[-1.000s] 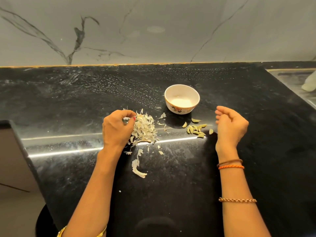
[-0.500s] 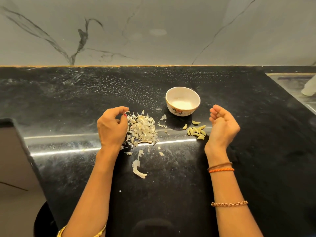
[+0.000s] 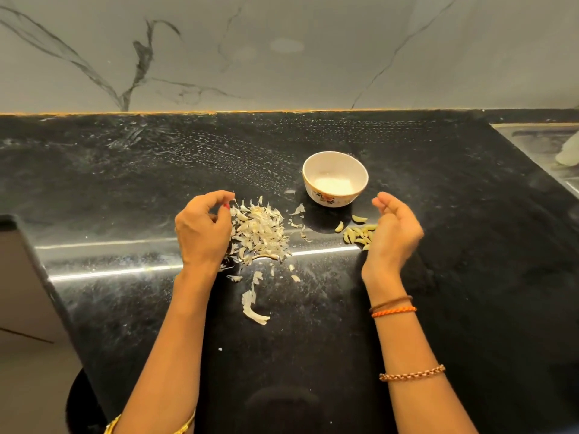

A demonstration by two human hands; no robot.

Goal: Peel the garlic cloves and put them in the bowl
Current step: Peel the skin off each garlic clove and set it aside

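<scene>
A small white bowl (image 3: 313, 191) with a floral pattern stands on the black countertop (image 3: 470, 245), and I see no cloves in it. Several peeled yellowish garlic cloves (image 3: 355, 235) lie just in front of it to the right. My right hand (image 3: 395, 230) stands on its edge beside them, palm facing left and fingers gently cupped, touching the right side of the group. A heap of papery garlic skins (image 3: 261, 230) lies to the left. My left hand (image 3: 200, 230) sits at its left edge, fingers arched over it with nothing visibly held.
A longer strip of skin (image 3: 252, 306) and several loose flakes lie nearer to me. A marble wall runs along the back. A steel sink (image 3: 545, 142) sits at the far right. The counter's left edge drops off beside my left arm.
My right hand has slid left until it reaches the peeled cloves. My left hand has loosened from a fist into arched fingers at the skin heap.
</scene>
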